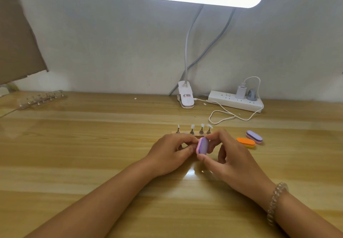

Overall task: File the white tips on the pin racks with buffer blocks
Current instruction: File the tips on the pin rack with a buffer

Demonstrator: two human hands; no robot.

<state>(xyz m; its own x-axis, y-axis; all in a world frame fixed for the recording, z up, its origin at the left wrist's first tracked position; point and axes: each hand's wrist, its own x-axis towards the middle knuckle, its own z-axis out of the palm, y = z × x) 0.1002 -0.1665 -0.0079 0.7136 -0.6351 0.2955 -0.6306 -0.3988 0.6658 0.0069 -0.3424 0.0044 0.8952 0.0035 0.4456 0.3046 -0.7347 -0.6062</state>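
Four white tips stand on the near pin rack. Right hand pinches a buffer block; left hand grip indeterminate. Filing judged underway, unfinished.

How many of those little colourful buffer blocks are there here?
3. A pink-and-purple block pinched in the right hand, an orange block lying on the table to its right, and a purple block just behind that one. None looks hidden.

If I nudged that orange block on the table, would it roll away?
Probably not: the orange block lies flat on a broad face, so it should slide. Its foam-like layers suggest it is light and slightly squashy.
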